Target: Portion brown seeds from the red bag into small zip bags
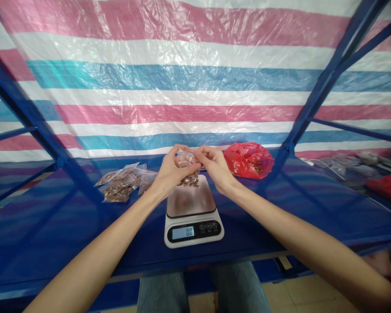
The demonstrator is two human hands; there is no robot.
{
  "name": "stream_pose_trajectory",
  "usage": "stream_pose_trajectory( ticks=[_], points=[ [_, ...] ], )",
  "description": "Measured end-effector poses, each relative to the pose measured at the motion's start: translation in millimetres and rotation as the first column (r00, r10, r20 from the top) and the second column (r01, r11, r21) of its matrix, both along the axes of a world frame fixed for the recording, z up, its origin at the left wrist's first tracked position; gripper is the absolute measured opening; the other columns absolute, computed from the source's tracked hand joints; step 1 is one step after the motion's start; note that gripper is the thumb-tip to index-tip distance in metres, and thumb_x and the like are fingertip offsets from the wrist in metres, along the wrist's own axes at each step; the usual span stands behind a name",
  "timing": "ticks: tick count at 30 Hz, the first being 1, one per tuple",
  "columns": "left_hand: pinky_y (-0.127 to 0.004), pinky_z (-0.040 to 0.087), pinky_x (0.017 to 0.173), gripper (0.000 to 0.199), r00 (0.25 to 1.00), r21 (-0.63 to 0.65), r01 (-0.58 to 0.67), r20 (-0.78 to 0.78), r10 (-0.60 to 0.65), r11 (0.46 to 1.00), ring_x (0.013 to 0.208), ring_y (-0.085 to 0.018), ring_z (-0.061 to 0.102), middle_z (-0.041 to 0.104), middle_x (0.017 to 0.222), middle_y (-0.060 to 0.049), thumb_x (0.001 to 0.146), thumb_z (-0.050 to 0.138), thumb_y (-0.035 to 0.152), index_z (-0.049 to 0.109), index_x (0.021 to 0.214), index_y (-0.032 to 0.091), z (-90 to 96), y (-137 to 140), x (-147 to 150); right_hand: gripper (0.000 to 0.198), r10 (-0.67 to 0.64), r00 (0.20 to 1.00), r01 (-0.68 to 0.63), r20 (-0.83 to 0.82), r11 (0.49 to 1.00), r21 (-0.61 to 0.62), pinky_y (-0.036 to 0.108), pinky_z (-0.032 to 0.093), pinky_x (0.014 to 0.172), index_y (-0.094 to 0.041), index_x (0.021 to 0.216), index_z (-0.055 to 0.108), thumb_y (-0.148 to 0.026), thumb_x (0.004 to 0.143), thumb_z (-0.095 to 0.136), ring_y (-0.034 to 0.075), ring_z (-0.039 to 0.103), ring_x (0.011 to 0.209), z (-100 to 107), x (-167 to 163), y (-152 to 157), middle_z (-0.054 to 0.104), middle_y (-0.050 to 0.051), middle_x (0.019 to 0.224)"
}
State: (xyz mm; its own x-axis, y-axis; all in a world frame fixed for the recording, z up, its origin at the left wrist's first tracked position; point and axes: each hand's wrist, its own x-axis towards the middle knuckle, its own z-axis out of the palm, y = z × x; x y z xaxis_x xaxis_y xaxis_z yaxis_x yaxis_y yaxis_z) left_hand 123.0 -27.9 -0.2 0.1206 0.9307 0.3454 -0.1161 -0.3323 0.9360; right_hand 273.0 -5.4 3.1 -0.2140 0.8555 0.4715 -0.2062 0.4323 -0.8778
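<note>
Over the back of a digital kitchen scale, a clear zip bag with small brown nuts or beans in its bottom is held up between my two hands. My left hand is closed around the bag's left side, thumb across its front. At the bag's top right corner, the fingers of my right hand pinch the zip edge. The scale's lit display reads 0.0. Whether the bag's bottom touches the steel plate I cannot tell.
Several filled zip bags lie in a pile left of the scale. An open red plastic bag with brown pieces inside sits at the back right. Blue metal posts frame the blue shelf before a striped tarp.
</note>
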Motion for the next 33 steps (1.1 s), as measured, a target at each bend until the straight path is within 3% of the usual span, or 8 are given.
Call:
stream_pose_trajectory(
  ticks=[3, 7, 9, 13, 17, 22, 28, 33],
  points=[
    [-0.033, 0.061, 0.058, 0.061, 0.997, -0.073, 0.079, -0.013, -0.080, 0.994, 0.068, -0.023, 0.076, 0.079, 0.085, -0.006, 0.065, 0.096, 0.036, 0.061, 0.112, 0.020, -3.1, -0.9, 2.2, 0.043, -0.053, 0.992, 0.047, -0.111, 0.997, -0.061, 0.027, 0.039, 0.054, -0.021, 0.073, 0.062, -0.059, 0.080, 0.081, 0.013, 0.047, 0.057, -13.7, 2.6, 2.4, 0.056, -0.003, 0.064],
    [-0.034, 0.063, 0.066, 0.057, 0.999, -0.072, 0.031, 0.041, -0.028, 0.997, 0.076, -0.024, 0.078, 0.081, 0.089, -0.006, 0.065, 0.096, 0.037, 0.061, 0.106, 0.020, -8.4, -3.8, 7.4, 0.042, -0.003, 0.994, -0.006, -0.107, 0.996, -0.090, 0.028, 0.042, 0.060, -0.019, 0.074, 0.067, -0.058, 0.081, 0.083, 0.013, 0.051, 0.062, -19.2, 12.1, -1.6, 0.062, -0.001, 0.069],
    [-0.032, 0.061, 0.062, 0.047, 0.999, -0.062, 0.025, 0.050, -0.022, 0.998, 0.071, -0.022, 0.076, 0.080, 0.085, -0.005, 0.074, 0.091, 0.045, 0.062, 0.101, 0.020, -9.1, -5.2, 8.0, 0.039, -0.010, 0.996, 0.005, -0.094, 0.999, -0.053, 0.027, 0.041, 0.062, -0.019, 0.073, 0.067, -0.054, 0.083, 0.082, 0.013, 0.050, 0.063, -17.3, 14.4, -3.4, 0.062, -0.001, 0.069],
    [-0.029, 0.055, 0.055, 0.039, 0.997, 0.028, -0.077, 0.022, 0.076, 0.997, 0.061, -0.018, 0.070, 0.077, 0.078, -0.005, 0.093, 0.068, 0.057, 0.067, 0.086, 0.019, -8.1, -4.2, 3.2, 0.036, 0.013, 0.999, -0.014, -0.032, 1.000, -0.018, 0.027, 0.038, 0.063, -0.019, 0.073, 0.066, -0.050, 0.088, 0.079, 0.013, 0.048, 0.064, -14.7, 15.2, -3.1, 0.059, -0.002, 0.068],
    [-0.024, 0.048, 0.052, 0.033, 0.983, 0.073, -0.181, 0.042, 0.178, 0.981, 0.055, -0.014, 0.062, 0.071, 0.068, 0.000, 0.094, 0.069, 0.050, 0.067, 0.078, 0.020, -10.9, 0.9, -1.6, 0.034, 0.082, 0.997, -0.082, 0.011, 0.996, -0.040, 0.028, 0.037, 0.063, -0.019, 0.073, 0.067, -0.048, 0.087, 0.079, 0.013, 0.048, 0.065, -17.4, 14.9, -1.4, 0.060, -0.001, 0.069],
    [-0.022, 0.036, 0.050, 0.032, 0.959, 0.127, -0.279, 0.086, 0.270, 0.952, 0.055, -0.010, 0.048, 0.057, 0.063, 0.003, 0.094, 0.068, 0.042, 0.062, 0.072, 0.020, -15.3, 1.9, -0.8, 0.033, 0.035, 0.998, -0.037, -0.051, 0.998, -0.049, 0.029, 0.035, 0.064, -0.020, 0.068, 0.065, -0.044, 0.087, 0.077, 0.014, 0.045, 0.064, -18.5, 14.7, -2.3, 0.055, -0.002, 0.066],
    [-0.025, 0.048, 0.062, 0.031, 0.988, 0.141, -0.151, 0.005, 0.152, 0.978, 0.067, -0.014, 0.061, 0.069, 0.075, -0.001, 0.091, 0.072, 0.048, 0.069, 0.082, 0.019, -10.3, -5.5, 3.0, 0.029, 0.056, 0.996, -0.061, -0.074, 0.996, -0.071, 0.028, 0.038, 0.066, -0.021, 0.071, 0.064, -0.042, 0.087, 0.076, 0.013, 0.047, 0.066, -18.2, 15.4, -2.3, 0.056, -0.003, 0.070],
    [-0.025, 0.046, 0.062, 0.027, 0.987, 0.158, -0.157, -0.016, 0.162, 0.975, 0.065, -0.014, 0.057, 0.066, 0.073, 0.000, 0.089, 0.076, 0.044, 0.071, 0.084, 0.018, -9.6, -10.7, 7.5, 0.028, 0.128, 0.991, -0.129, -0.027, 0.990, -0.053, 0.028, 0.042, 0.071, -0.021, 0.079, 0.067, -0.045, 0.087, 0.078, 0.015, 0.053, 0.072, -18.4, 11.4, -10.5, 0.062, 0.000, 0.077]
  ],
)
